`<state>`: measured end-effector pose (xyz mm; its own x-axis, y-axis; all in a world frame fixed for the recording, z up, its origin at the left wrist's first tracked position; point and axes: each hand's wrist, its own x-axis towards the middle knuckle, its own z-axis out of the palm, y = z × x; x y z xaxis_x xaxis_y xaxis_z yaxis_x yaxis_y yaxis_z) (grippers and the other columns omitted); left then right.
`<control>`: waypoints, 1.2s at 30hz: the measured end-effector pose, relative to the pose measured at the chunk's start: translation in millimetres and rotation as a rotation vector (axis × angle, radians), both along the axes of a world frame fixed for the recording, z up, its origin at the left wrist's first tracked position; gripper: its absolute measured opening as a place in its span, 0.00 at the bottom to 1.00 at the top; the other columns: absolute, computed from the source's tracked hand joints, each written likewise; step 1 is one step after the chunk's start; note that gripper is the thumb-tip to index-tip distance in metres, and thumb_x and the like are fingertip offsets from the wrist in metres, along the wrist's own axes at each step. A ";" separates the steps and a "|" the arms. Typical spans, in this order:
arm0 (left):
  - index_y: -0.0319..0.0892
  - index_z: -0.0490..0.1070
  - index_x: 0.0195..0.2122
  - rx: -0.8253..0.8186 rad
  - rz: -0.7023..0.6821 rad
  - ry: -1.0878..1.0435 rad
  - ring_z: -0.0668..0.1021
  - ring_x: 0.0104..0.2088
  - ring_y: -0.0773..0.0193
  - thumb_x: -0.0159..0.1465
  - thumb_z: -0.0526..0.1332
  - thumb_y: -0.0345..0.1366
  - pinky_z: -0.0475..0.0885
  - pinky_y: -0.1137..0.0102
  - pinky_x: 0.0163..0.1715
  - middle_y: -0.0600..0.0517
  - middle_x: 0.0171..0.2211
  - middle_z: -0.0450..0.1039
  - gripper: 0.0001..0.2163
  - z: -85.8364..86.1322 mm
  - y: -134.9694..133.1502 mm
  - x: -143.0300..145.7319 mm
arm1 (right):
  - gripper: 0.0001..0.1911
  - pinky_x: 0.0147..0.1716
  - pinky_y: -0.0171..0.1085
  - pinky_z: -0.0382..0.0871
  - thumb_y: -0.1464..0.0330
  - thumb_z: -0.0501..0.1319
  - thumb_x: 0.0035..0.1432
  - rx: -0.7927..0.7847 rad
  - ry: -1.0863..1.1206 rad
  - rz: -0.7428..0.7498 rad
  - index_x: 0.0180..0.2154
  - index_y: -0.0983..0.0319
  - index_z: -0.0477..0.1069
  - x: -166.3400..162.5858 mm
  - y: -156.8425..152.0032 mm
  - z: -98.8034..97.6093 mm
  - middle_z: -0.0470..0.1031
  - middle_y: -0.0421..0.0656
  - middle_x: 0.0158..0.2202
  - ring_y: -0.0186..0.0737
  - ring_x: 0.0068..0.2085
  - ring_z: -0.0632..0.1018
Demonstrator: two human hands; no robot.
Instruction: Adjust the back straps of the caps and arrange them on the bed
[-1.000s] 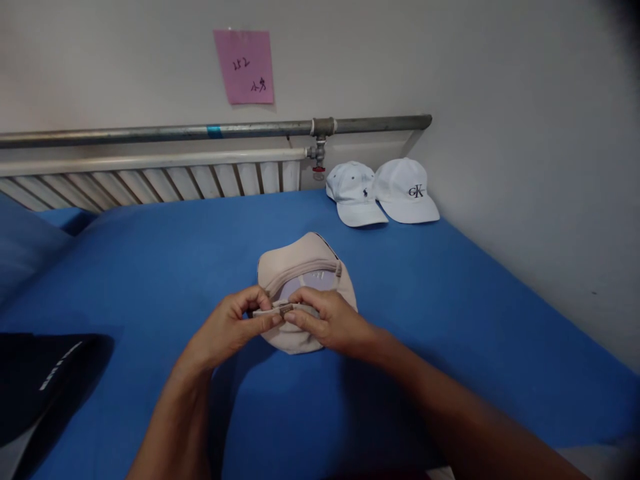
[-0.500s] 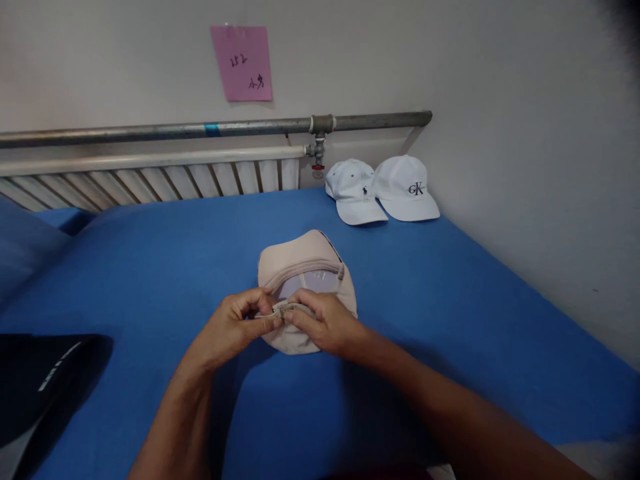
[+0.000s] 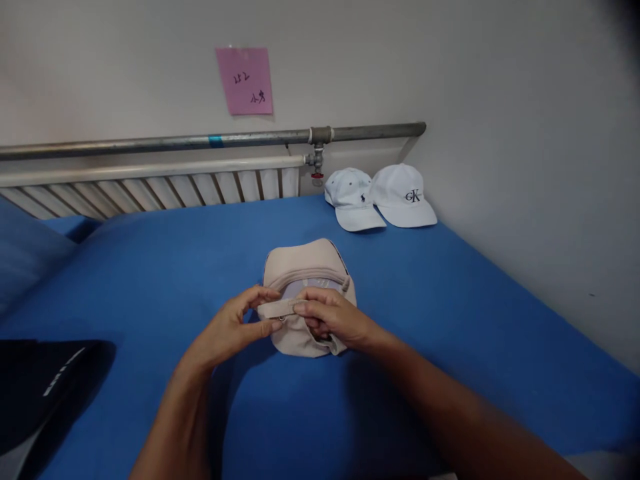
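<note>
A beige baseball cap [image 3: 303, 257] lies upside down on the blue-covered surface, its brim pointing away from me and its inside showing. My right hand [image 3: 333, 315] pinches the cap's back strap [image 3: 275, 308] between thumb and fingers, drawing it across the back opening. At the strap's other end, my left hand [image 3: 240, 327] grips the cap's back edge, with the thumb by a small metal buckle [image 3: 282, 319] and the fingers behind the strap. Part of the opening is hidden behind my right hand.
Two white caps, one with a horse logo [image 3: 350, 193] and one with letters [image 3: 403, 190], sit at the back right by the wall. A dark cap [image 3: 45, 387] lies at the left front. Behind are a radiator [image 3: 200, 190], a pipe [image 3: 150, 143] and a pink note [image 3: 245, 83].
The strap, bunched between both hands before, is now stretched out flat. My right hand has shifted slightly right and its grip has turned. The view has tilted up a little.
</note>
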<state>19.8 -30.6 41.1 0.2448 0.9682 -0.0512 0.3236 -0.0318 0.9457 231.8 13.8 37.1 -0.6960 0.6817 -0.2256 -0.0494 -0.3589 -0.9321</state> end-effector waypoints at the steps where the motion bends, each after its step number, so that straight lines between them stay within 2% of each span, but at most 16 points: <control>1: 0.45 0.73 0.42 -0.005 -0.023 0.002 0.71 0.43 0.60 0.56 0.67 0.38 0.64 0.65 0.46 0.51 0.41 0.72 0.13 0.5 0.7 -0.7 | 0.12 0.16 0.28 0.46 0.62 0.63 0.50 -0.017 0.011 0.007 0.28 0.62 0.62 -0.7 -0.6 -0.9 0.59 0.30 0.17 0.23 0.16 0.56; 4: 0.43 0.75 0.31 -0.033 -0.063 -0.092 0.72 0.45 0.58 0.56 0.66 0.37 0.63 0.65 0.48 0.51 0.35 0.73 0.05 2.1 1.4 -3.0 | 0.12 0.15 0.27 0.45 0.62 0.63 0.50 -0.051 0.054 0.028 0.28 0.62 0.63 -5.0 -3.7 -4.6 0.59 0.30 0.17 0.23 0.15 0.55; 6: 0.42 0.74 0.27 -0.033 -0.022 -0.189 0.71 0.48 0.57 0.53 0.67 0.34 0.61 0.65 0.50 0.51 0.33 0.75 0.04 2.6 0.8 -4.3 | 0.11 0.15 0.27 0.45 0.63 0.62 0.52 -0.060 0.087 0.036 0.28 0.62 0.63 -8.6 -5.8 -7.3 0.60 0.31 0.16 0.23 0.15 0.55; 7: 0.42 0.74 0.27 -0.038 0.005 -0.227 0.72 0.48 0.57 0.52 0.68 0.34 0.62 0.65 0.50 0.51 0.32 0.75 0.04 2.6 0.4 -4.6 | 0.11 0.15 0.28 0.45 0.63 0.61 0.53 -0.051 0.088 0.032 0.28 0.62 0.63 -10.1 -6.7 -8.3 0.60 0.31 0.17 0.23 0.15 0.55; 9: 0.42 0.75 0.28 -0.073 0.038 -0.262 0.73 0.41 0.60 0.51 0.68 0.35 0.65 0.68 0.44 0.52 0.31 0.74 0.05 2.2 -0.4 -4.3 | 0.09 0.16 0.28 0.50 0.64 0.61 0.54 0.018 0.056 -0.020 0.29 0.62 0.65 -12.0 -7.6 -8.7 0.62 0.32 0.18 0.25 0.16 0.58; 11: 0.41 0.75 0.29 -0.116 0.038 -0.242 0.72 0.32 0.65 0.53 0.68 0.36 0.65 0.71 0.36 0.54 0.29 0.73 0.06 2.3 -0.9 -2.2 | 0.07 0.21 0.29 0.58 0.66 0.62 0.53 0.178 -0.014 -0.134 0.35 0.61 0.68 -11.9 -7.9 -6.3 0.68 0.35 0.24 0.27 0.21 0.65; 13: 0.41 0.75 0.30 -0.127 0.030 -0.193 0.70 0.30 0.67 0.55 0.67 0.37 0.64 0.72 0.33 0.55 0.28 0.71 0.05 3.6 -1.4 1.5 | 0.12 0.31 0.33 0.67 0.68 0.62 0.53 0.448 -0.087 -0.237 0.42 0.60 0.70 -10.6 -8.2 -2.1 0.73 0.40 0.34 0.32 0.32 0.72; 16: 0.42 0.75 0.31 -0.088 0.013 -0.126 0.69 0.31 0.68 0.56 0.66 0.36 0.64 0.73 0.33 0.55 0.28 0.70 0.04 6.7 -2.4 7.7 | 0.14 0.49 0.42 0.66 0.69 0.63 0.55 0.898 -0.144 -0.215 0.45 0.59 0.72 -8.9 -8.8 2.7 0.72 0.45 0.46 0.40 0.48 0.72; 17: 0.42 0.74 0.31 -0.074 0.001 -0.111 0.69 0.31 0.68 0.57 0.65 0.36 0.64 0.73 0.33 0.56 0.28 0.70 0.04 7.6 -2.7 9.3 | 0.13 0.51 0.43 0.64 0.70 0.63 0.55 0.998 -0.143 -0.188 0.44 0.59 0.73 -8.8 -9.0 2.9 0.71 0.45 0.47 0.41 0.50 0.72; 19: 0.41 0.74 0.31 -0.051 -0.026 -0.089 0.69 0.31 0.67 0.58 0.64 0.36 0.64 0.73 0.33 0.55 0.28 0.70 0.04 8.8 -3.1 10.9 | 0.11 0.52 0.43 0.64 0.71 0.62 0.56 1.078 -0.125 -0.163 0.43 0.59 0.73 -8.9 -9.3 1.3 0.71 0.46 0.47 0.41 0.51 0.72; 24: 0.42 0.73 0.34 0.009 -0.110 -0.001 0.71 0.34 0.64 0.60 0.61 0.37 0.65 0.71 0.36 0.54 0.31 0.71 0.05 11.0 -2.6 9.2 | 0.06 0.50 0.42 0.66 0.72 0.60 0.59 1.052 -0.056 -0.167 0.38 0.59 0.73 -9.2 -10.2 -4.9 0.71 0.45 0.47 0.38 0.49 0.74; 27: 0.45 0.76 0.37 0.130 -0.144 0.164 0.73 0.36 0.62 0.59 0.61 0.33 0.65 0.69 0.39 0.54 0.33 0.75 0.07 12.9 -0.9 9.8 | 0.05 0.51 0.42 0.66 0.74 0.60 0.57 0.843 0.039 -0.182 0.35 0.59 0.72 -9.5 -11.1 -5.9 0.73 0.43 0.44 0.37 0.48 0.74; 31: 0.45 0.77 0.31 0.205 -0.047 0.302 0.71 0.27 0.66 0.59 0.60 0.34 0.64 0.67 0.40 0.57 0.24 0.72 0.05 10.2 1.1 13.4 | 0.02 0.50 0.41 0.67 0.72 0.61 0.56 0.453 0.195 -0.187 0.33 0.59 0.70 -10.2 -10.3 -7.1 0.76 0.41 0.42 0.36 0.46 0.75; 33: 0.44 0.76 0.30 0.180 -0.030 0.254 0.68 0.24 0.67 0.59 0.60 0.35 0.65 0.69 0.36 0.58 0.21 0.68 0.05 6.4 2.1 14.5 | 0.03 0.49 0.40 0.67 0.71 0.62 0.54 0.359 0.215 -0.192 0.33 0.59 0.70 -10.2 -8.9 -7.7 0.76 0.41 0.42 0.35 0.46 0.75; 36: 0.42 0.74 0.33 0.141 -0.043 0.173 0.67 0.25 0.67 0.58 0.58 0.32 0.62 0.73 0.27 0.57 0.22 0.66 0.06 1.4 4.1 15.9 | 0.03 0.50 0.39 0.66 0.70 0.64 0.53 0.327 0.209 -0.177 0.32 0.60 0.70 -9.5 -6.7 -7.9 0.76 0.41 0.43 0.35 0.46 0.75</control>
<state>35.7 -26.5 42.5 0.2852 0.9577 0.0388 0.4763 -0.1767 0.8614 222.3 7.1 29.2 -0.5695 0.8071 0.1558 -0.2833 -0.0148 -0.9589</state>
